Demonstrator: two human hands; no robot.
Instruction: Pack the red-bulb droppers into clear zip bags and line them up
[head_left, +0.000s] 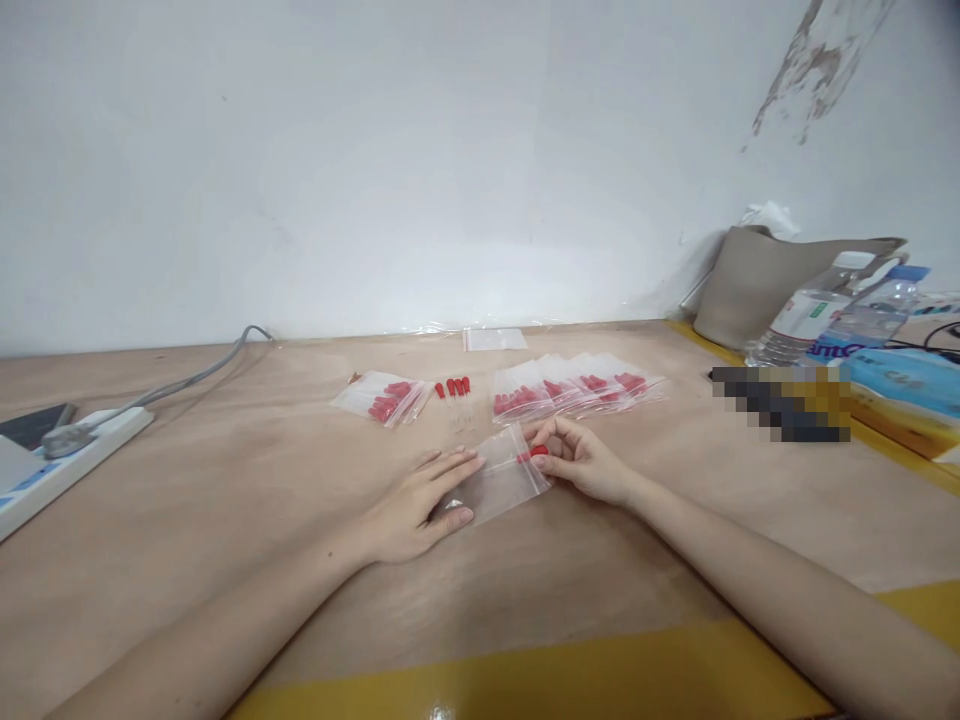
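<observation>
A clear zip bag (499, 488) lies on the table between my hands. My left hand (420, 510) rests on its left end, fingers stretched out and lying flat. At the bag's right end, my right hand (589, 462) pinches a glass dropper by its red bulb (538, 452). The bulb is at the bag's mouth, and the tube is hard to make out through the plastic. Just beyond my hands, several red-bulbed droppers (454, 388) lie side by side. Behind my right hand are several overlapping filled zip bags (574, 388), and another pile of filled bags (385, 397) lies to the left.
A flat zip bag (495, 340) lies near the wall. On the left are a power strip (82, 460) with a grey cable (199, 377) and a dark device (34, 425). To the right stand plastic bottles (806, 315), a grey-brown bag (750, 285) and a blue packet (900, 375).
</observation>
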